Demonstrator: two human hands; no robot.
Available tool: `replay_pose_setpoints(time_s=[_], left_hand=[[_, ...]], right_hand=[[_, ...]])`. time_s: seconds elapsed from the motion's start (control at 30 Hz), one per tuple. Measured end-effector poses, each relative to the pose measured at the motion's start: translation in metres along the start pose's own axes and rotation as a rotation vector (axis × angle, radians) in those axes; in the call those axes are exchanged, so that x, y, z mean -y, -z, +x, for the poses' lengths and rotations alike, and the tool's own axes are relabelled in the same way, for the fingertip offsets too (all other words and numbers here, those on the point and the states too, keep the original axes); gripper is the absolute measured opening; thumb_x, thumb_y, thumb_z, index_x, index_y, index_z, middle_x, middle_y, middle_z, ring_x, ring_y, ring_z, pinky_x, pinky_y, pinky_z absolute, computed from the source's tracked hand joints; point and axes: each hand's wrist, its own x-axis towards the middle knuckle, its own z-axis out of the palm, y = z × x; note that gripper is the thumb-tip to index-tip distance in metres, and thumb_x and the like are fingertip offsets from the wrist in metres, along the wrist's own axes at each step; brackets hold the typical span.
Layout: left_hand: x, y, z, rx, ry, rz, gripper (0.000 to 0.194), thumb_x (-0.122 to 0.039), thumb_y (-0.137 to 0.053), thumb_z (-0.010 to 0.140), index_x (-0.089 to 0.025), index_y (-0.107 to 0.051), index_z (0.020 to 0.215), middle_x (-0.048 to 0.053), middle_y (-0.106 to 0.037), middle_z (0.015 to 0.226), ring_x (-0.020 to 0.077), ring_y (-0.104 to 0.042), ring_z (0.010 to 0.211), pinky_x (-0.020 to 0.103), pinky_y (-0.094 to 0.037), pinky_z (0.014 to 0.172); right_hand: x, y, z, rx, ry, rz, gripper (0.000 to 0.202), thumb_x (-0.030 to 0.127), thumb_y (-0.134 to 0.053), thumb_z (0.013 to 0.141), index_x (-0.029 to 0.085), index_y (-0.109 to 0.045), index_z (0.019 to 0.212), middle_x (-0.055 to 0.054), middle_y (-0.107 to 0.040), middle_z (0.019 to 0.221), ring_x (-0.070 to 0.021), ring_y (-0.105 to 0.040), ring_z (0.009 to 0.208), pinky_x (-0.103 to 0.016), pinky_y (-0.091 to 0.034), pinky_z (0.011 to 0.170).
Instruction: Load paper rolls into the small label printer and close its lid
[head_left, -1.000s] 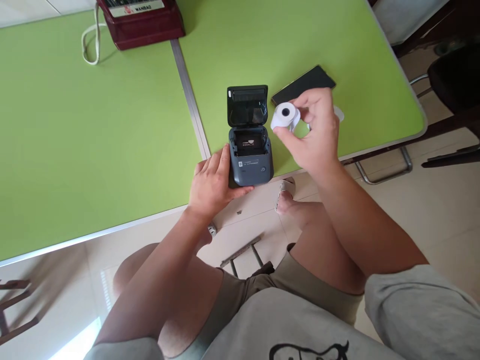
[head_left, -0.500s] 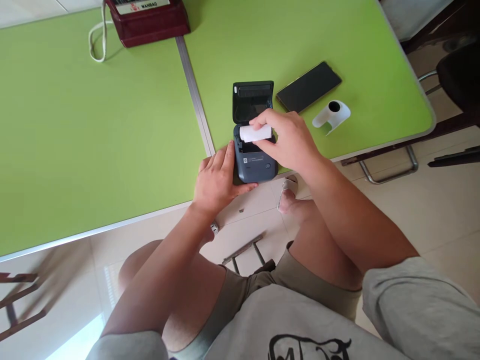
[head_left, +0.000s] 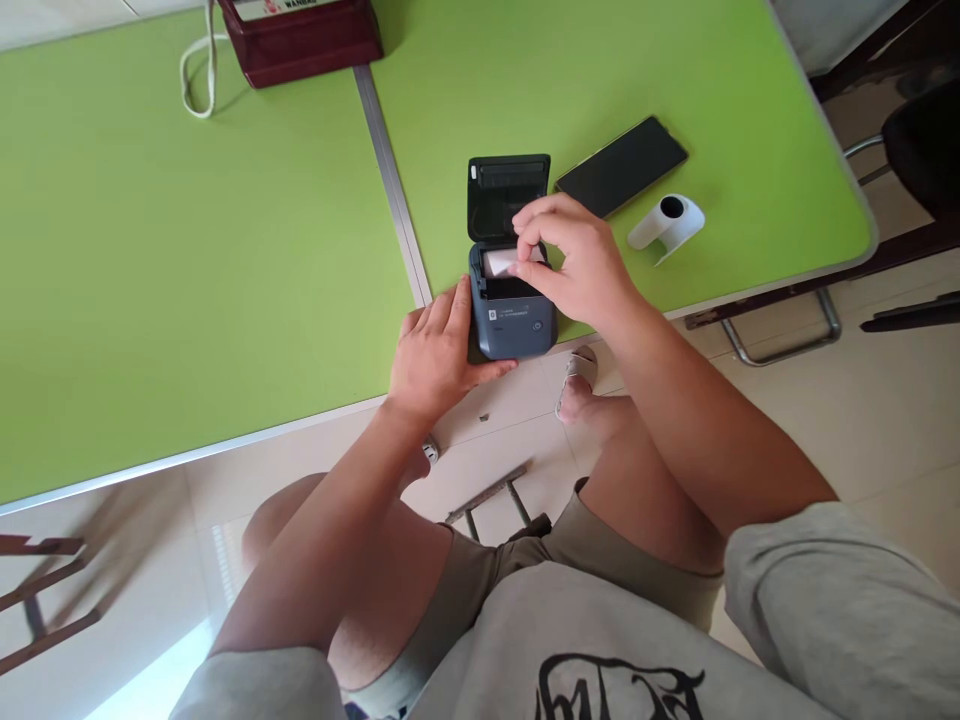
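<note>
A dark blue-grey label printer (head_left: 514,335) sits at the table's near edge with its black lid (head_left: 508,200) swung up. Inside its compartment lies a white paper roll (head_left: 498,264), its right part covered by my fingers. My left hand (head_left: 435,350) braces the printer, fingers along its left side and thumb along its front edge. Over the compartment, my right hand (head_left: 566,250) has thumb and index finger pinched together at the roll's paper; the exact contact is partly hidden.
Right of the printer lie a black smartphone (head_left: 622,165) and a curled white piece of paper or label backing (head_left: 667,228) with a dark round opening. A dark red device (head_left: 304,45) with a white cord (head_left: 196,75) stands at the back. A metal strip (head_left: 386,170) crosses the green table (head_left: 225,260).
The white roll has gone down from my right hand's grip into the printer's compartment. My right fingers have shifted from around the roll to a pinch above it. My left hand stays on the printer.
</note>
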Motion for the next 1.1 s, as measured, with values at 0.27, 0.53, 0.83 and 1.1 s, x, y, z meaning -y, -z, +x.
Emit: replay_pose_setpoints(time_s=[0.27,0.53,0.83,1.1], left_hand=[[0.002,0.000,-0.001,-0.010,-0.006,-0.027,0.119,-0.089,-0.057,0.085,-0.009,-0.028,0.168,0.026,-0.059,0.152,0.0387,-0.063,0.133,0.047,-0.048,0.109],[-0.001,0.006,-0.004,0.014,-0.074,-0.005,0.079,-0.080,-0.063,0.089,-0.037,-0.054,0.154,0.018,-0.055,0.155,0.0366,-0.058,0.137,0.050,-0.045,0.110],[-0.001,0.008,-0.003,0.019,-0.082,-0.012,0.071,-0.076,-0.068,0.088,-0.036,-0.061,0.146,0.020,-0.055,0.153,0.0373,-0.060,0.133,0.052,-0.045,0.108],[-0.002,0.008,-0.003,0.027,-0.084,-0.021,0.068,-0.074,-0.067,0.090,-0.037,-0.060,0.146,0.019,-0.054,0.155,0.0375,-0.058,0.136,0.053,-0.045,0.110]], right_hand=[[0.014,0.007,-0.014,-0.040,0.014,-0.009,0.010,0.022,-0.073,0.086,0.028,-0.068,0.080,-0.004,-0.070,0.103,-0.0261,-0.067,0.101,-0.049,-0.057,0.098],[0.023,0.007,-0.036,-0.041,0.158,0.027,0.013,0.031,-0.070,0.086,0.026,-0.069,0.074,-0.002,-0.068,0.089,-0.0233,-0.065,0.090,-0.048,-0.051,0.090],[-0.021,-0.006,-0.014,-0.156,-0.094,0.219,0.061,0.058,-0.056,0.095,0.035,-0.035,0.148,-0.010,-0.040,0.169,-0.0287,-0.049,0.152,-0.051,-0.046,0.118],[-0.002,0.004,-0.009,-0.351,-0.173,0.445,0.033,0.059,-0.057,0.095,0.030,-0.050,0.109,-0.004,-0.063,0.096,-0.0201,-0.065,0.094,-0.039,-0.054,0.088]])
